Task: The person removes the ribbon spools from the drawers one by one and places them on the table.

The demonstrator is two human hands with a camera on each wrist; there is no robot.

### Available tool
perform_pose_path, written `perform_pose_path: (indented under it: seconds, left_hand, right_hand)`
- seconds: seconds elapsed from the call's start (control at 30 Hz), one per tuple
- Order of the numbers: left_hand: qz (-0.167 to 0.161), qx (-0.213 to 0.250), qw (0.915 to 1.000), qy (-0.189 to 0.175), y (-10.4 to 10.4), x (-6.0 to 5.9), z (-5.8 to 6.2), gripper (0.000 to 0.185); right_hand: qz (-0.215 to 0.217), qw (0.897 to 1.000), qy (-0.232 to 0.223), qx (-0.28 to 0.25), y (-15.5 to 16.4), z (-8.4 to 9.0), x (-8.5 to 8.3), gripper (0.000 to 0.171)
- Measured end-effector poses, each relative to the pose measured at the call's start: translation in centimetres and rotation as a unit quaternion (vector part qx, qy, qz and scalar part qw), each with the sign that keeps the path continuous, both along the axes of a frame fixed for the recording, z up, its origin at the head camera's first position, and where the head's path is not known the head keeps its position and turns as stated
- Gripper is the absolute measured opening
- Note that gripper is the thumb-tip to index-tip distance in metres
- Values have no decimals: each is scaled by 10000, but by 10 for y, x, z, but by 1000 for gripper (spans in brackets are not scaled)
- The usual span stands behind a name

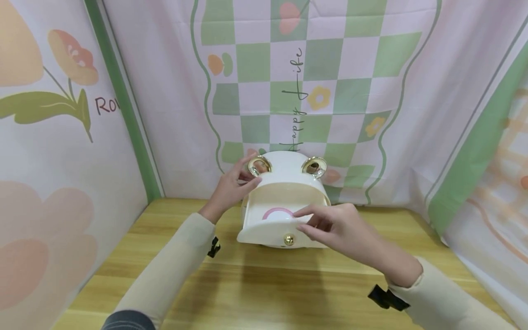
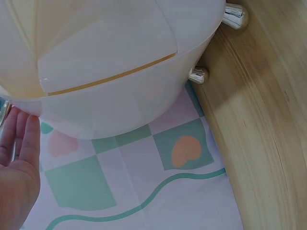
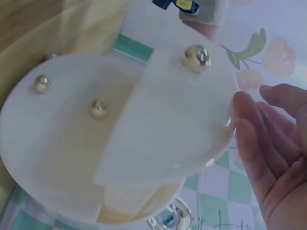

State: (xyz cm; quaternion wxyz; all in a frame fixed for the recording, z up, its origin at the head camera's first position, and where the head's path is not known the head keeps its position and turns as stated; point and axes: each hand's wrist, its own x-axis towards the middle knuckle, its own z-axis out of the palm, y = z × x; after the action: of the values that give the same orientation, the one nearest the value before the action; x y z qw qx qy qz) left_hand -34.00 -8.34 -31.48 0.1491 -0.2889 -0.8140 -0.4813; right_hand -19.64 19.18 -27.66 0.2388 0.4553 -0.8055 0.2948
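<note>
White storage box point(image 1: 284, 201) is sitting at the back of the wooden worktop point(image 1: 264, 284), right up against the checked pink-and-green cloth backdrop point(image 1: 321, 82). Rounded body, two gold ring handles on top — left ring point(image 1: 259, 165), right ring point(image 1: 314, 166) — and a curved front flap with a gold knob point(image 1: 289, 239) at its lower edge.

Left hand point(image 1: 231, 188) is resting against the box's upper left side just beside the left ring, fingers point(image 2: 26, 139) straight and held together, touching the shell rather than wrapping it. Looks like it's bracing the box so it doesn't slide back into the cloth.

Right hand point(image 1: 334, 224) is lying across the front flap, fingers point(image 1: 307, 211) extended and slightly spread, tips on the flap above the knob. Not pinching the knob. In the right wrist view the fingers point(image 3: 259, 129) are showing straight and loose beside the box's rim, so probably only light contact; can't tell how hard it's pressing.

Pink arc mark point(image 1: 277, 211) on the flap is sitting just left of the right fingertips. Gold feet point(image 2: 236, 14) are showing under the box in the left wrist view.
</note>
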Motion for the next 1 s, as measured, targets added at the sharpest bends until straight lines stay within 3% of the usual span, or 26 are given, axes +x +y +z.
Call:
perform_pose_path:
  seconds: [0.23, 0.5, 0.8, 1.0]
  left_hand:
    - [3, -61, 10000, 60, -1, 1, 0, 67]
    - [37, -94, 9999, 61, 0, 0, 1, 67]
    - [93, -110, 9999, 84, 0, 0, 0, 67]
    - [78, -142, 9998, 123, 0, -1, 0, 68]
  right_hand:
    - [-235, 9996, -55, 153, 3, 15, -14, 23]
    - [-428, 9970, -88, 642, 2, 16, -38, 20]
    - [209, 9874, -653, 1429, -1, 14, -64, 30]
    - [647, 9701, -1489, 1804, -2, 14, -77, 38]
